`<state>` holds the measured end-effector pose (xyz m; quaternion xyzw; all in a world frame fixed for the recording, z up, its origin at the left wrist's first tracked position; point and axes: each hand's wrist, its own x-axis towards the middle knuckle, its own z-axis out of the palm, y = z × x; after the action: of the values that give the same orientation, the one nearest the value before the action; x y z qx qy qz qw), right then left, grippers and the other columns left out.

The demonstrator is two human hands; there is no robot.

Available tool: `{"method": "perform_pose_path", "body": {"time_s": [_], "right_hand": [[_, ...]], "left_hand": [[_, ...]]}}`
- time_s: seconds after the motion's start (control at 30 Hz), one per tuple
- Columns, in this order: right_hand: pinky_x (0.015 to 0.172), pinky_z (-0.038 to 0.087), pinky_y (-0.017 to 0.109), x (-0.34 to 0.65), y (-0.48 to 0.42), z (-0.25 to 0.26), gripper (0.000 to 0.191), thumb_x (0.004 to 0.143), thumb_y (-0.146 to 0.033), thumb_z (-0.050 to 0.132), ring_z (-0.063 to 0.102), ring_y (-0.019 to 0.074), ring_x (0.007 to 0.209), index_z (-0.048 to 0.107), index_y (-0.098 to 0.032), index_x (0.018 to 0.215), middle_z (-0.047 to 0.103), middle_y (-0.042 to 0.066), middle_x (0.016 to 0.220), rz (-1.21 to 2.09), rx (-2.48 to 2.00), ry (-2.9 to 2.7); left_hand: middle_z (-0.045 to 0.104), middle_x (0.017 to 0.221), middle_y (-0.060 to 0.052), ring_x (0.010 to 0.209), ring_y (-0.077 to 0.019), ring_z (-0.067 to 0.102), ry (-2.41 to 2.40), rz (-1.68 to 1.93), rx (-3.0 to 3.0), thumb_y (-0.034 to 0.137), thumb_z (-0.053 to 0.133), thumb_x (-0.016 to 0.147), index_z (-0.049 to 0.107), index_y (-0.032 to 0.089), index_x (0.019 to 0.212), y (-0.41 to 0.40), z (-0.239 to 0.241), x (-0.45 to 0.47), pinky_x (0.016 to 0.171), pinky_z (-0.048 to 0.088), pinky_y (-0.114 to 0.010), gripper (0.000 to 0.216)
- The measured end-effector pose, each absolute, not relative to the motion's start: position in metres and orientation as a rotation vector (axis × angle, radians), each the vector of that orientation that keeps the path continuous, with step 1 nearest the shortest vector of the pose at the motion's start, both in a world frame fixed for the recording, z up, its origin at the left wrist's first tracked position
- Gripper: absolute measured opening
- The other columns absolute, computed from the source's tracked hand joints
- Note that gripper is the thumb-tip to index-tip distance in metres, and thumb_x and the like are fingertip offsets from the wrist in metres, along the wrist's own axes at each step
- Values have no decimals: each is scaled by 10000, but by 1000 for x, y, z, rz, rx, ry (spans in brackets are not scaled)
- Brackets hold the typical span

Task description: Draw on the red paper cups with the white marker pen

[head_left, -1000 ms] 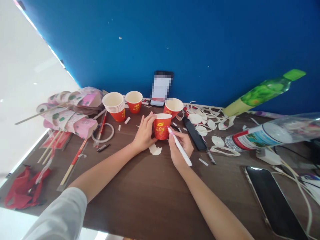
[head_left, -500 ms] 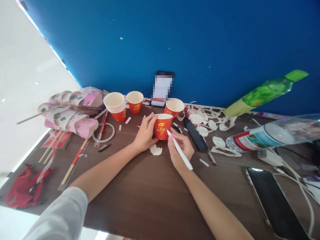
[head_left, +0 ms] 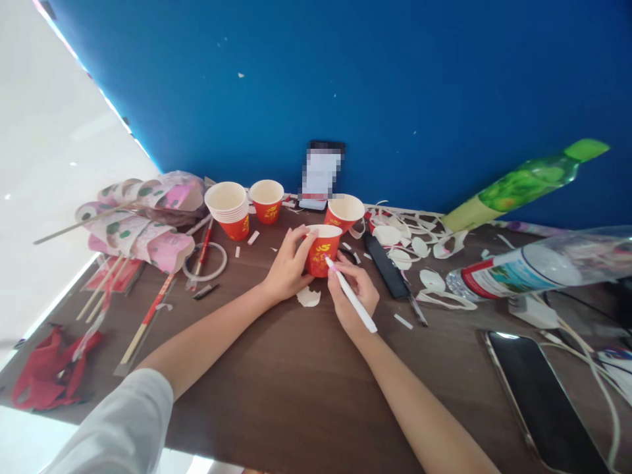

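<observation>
A red paper cup (head_left: 322,248) with gold lettering stands upright on the dark wooden table (head_left: 276,408). My left hand (head_left: 290,264) is closed around its left side, fingers near the rim and thumb low. In my right hand (head_left: 356,291) a white marker (head_left: 356,299) is held like a pen, its tip at the front of the cup. Right behind stands another red cup (head_left: 344,212). A scrap of white paper (head_left: 309,297) lies in front of the held cup.
A cup stack (head_left: 228,207) and a single cup (head_left: 266,201) stand at the back left. A phone (head_left: 320,172) leans on the blue wall. Paper cuttings (head_left: 402,237), a black utility knife (head_left: 388,266), a bottle (head_left: 513,270) and a large phone (head_left: 543,395) lie right.
The marker and my right hand have shifted slightly left across the cup. The cup has turned a little, its gold lettering now further right. My left hand keeps its hold.
</observation>
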<state>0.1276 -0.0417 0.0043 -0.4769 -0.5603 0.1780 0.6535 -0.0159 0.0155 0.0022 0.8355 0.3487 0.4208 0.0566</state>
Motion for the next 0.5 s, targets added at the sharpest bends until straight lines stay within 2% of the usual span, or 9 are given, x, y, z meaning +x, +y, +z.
{"method": "perform_pose_path", "body": {"time_s": [0.27,0.5], "right_hand": [[915,581,397,125,-43,8,174,794,-237,679,669,238,1091,668,-236,967,705,66,1149,441,-1156,-1231],[858,602,362,124,-43,15,130,803,-234,668,696,227,1030,650,-219,931,733,73,1063,416,-1160,-1197]], "left_hand": [[314,1361,-169,1357,-353,340,1023,1292,2501,108,614,749,129,233,1467,16,3,-16,1082,367,-558,876],[287,1371,-166,1361,-362,325,1025,1273,2484,110,618,746,103,253,1471,15,3,-16,1068,384,-560,901]]}}
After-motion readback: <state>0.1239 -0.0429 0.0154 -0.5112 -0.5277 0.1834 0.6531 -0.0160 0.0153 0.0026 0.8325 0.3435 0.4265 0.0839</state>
